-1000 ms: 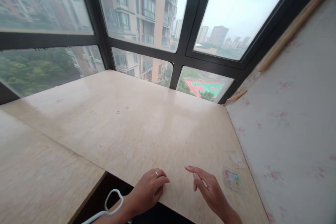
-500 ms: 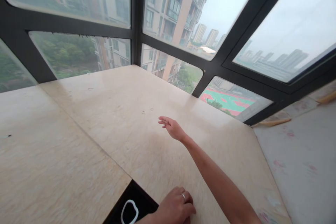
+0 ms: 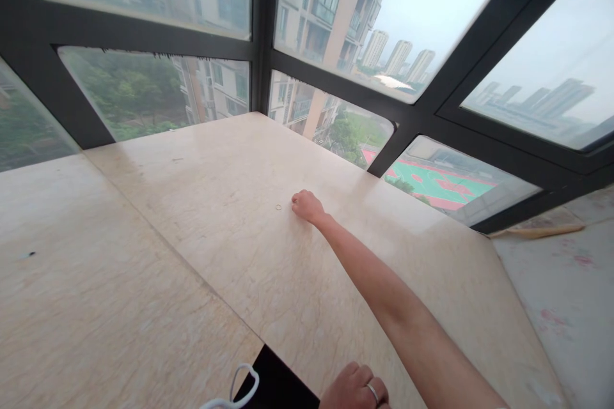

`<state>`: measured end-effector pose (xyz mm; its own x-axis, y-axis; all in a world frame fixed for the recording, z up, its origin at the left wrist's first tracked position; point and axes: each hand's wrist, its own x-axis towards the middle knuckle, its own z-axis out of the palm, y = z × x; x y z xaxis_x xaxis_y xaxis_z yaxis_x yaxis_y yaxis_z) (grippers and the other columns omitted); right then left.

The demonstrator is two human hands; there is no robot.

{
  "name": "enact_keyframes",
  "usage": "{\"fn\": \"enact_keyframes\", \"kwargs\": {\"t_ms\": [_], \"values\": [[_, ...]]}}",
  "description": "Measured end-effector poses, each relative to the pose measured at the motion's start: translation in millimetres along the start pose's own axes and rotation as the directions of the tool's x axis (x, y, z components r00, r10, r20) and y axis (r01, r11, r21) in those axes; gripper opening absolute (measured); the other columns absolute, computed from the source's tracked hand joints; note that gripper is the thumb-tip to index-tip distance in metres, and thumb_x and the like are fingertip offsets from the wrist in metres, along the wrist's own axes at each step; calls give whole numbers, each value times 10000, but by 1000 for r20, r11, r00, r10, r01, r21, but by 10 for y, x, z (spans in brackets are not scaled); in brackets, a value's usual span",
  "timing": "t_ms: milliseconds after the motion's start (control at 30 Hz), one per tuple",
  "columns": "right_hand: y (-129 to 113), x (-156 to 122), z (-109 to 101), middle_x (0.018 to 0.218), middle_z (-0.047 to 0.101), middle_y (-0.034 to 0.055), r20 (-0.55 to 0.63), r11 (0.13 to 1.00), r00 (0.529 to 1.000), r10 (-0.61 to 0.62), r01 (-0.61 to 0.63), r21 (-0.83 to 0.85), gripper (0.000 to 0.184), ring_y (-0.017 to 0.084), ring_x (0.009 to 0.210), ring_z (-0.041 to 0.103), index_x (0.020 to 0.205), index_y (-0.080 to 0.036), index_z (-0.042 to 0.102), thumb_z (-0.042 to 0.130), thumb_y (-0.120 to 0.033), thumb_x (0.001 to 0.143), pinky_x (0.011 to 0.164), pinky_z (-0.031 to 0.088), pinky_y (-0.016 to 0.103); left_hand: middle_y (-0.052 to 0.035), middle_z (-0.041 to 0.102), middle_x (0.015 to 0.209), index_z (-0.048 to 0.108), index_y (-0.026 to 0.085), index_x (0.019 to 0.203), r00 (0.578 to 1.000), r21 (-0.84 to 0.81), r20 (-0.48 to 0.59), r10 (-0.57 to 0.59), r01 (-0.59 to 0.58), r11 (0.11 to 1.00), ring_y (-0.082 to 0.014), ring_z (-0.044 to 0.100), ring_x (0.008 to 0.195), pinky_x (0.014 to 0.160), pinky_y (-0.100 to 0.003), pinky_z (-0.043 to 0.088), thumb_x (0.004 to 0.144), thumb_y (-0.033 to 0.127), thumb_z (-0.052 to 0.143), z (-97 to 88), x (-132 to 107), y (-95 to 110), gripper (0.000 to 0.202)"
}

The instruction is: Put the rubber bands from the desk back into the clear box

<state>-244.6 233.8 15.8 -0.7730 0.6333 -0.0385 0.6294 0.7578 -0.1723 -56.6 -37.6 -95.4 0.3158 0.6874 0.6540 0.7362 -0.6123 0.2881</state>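
Note:
My right hand [image 3: 307,206] reaches across the pale marble-patterned sill, its fingers closed in a pinch over the spot of one small ring, which they hide. Just left of those fingertips a second small thin ring [image 3: 278,207] lies flat on the stone. At the bottom edge, my left hand [image 3: 355,388] is curled, with a silver band on one finger. The frame cuts it off, and whatever its fingers may hold is hidden. Beside it is a flat black object [image 3: 283,378], partly out of frame, with a white loop like a cord [image 3: 249,380] at its left edge.
Dark window frames [image 3: 261,32] meet in a corner behind the sill [image 3: 158,294]. A tiny dark-tipped object [image 3: 31,254] lies at far left, and a small thin mark or item [image 3: 177,159] near the back. A floral-patterned wall [image 3: 575,287] borders the right.
My right hand has gone from spread fingers to a closed pinch, covering one of the two rings. My left hand sits lower in the view, and the view has shifted slightly.

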Motion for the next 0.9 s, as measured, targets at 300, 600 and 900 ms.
{"fn": "enact_keyframes", "kwargs": {"t_ms": [300,600,900], "values": [[77,-189,-59,1058,627,183,67,966,975,-210,218,-140,276,252,1061,506,886,-106,673,400,-68,906,830,427,363,11,522,628,494,196,619,991,49,-121,61,-55,997,-148,404,560,493,-305,210,755,235,714,-188,71,-29,262],[326,-629,-126,896,641,78,-58,969,984,-171,178,172,71,202,877,555,731,-173,589,598,-103,733,728,418,292,2,475,676,471,178,676,989,130,-25,145,-141,981,-143,390,600,543,-298,219,840,199,613,-377,102,-39,219],[486,-1585,-160,819,652,12,-179,513,977,116,95,853,38,97,549,590,709,-203,467,503,-193,714,519,429,227,-27,524,770,505,171,747,996,28,40,75,-76,997,-164,423,660,576,-317,278,783,143,565,-531,133,7,76]]}}
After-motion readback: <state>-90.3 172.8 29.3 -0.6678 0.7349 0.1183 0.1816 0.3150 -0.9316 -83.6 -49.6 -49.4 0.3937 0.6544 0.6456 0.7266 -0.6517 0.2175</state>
